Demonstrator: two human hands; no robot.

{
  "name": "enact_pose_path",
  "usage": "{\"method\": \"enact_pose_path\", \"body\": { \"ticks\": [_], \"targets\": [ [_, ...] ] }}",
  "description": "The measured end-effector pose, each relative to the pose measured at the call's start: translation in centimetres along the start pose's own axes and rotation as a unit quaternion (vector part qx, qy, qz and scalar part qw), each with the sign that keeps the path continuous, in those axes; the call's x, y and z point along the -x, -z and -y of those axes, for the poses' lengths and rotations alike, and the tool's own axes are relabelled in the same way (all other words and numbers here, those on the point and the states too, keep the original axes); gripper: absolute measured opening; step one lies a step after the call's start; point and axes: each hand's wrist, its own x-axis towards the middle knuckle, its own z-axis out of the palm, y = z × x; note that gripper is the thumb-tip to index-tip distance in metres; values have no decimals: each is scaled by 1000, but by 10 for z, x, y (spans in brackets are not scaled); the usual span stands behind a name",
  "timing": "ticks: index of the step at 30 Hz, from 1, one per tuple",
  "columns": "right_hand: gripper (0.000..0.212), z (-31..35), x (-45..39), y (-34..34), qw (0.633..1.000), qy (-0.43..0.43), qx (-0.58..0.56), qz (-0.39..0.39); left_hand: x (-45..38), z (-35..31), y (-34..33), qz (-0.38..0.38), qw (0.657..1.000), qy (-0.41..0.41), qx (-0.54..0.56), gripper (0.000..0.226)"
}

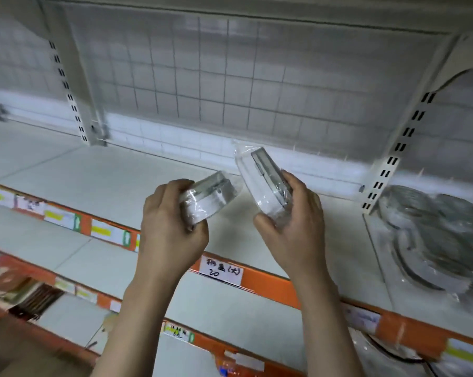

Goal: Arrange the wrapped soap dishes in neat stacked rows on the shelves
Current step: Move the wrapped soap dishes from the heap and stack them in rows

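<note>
glossy film-wrapped boxy soap dish [208, 201] in left grip [172, 227], another [265, 183] in right grip [292, 227]

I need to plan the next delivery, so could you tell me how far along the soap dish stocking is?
It looks barely begun. Done: nothing visible; no soap dishes stand on the shelf ahead. In hand: the left hand grips one wrapped soap dish, and the right hand grips another wrapped soap dish, tilted on edge, both above the shelf. Left: setting these down and building the stacked rows. The wrapped round items at right are other stock.
</note>
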Motion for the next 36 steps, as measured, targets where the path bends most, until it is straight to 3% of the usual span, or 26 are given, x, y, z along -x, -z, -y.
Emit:
{"method": "enact_pose_path", "body": {
  "ticks": [10,17,21,25,29,36],
  "targets": [
    [65,100,17,-132,999,21,-32,34,-35,117,104,-78,996,10,-42,52],
    [56,130,8,-210,993,50,-74,81,-53,195,143,-92,992,6,-81,52],
    [54,150,-2,-267,989,56,-99,98,-70,240,164,-97,991,51,-80,61],
    [54,174,-23,-335,991,89,-60,83,-106,291,187,-88,987,44,-123,60],
    [53,204,-49,-400,989,77,-98,84,-156,340,213,-89,981,12,-172,58],
    [60,256,-79,-495,972,26,-161,168,-212,417,255,-93,963,-16,-254,59]
  ]
}}
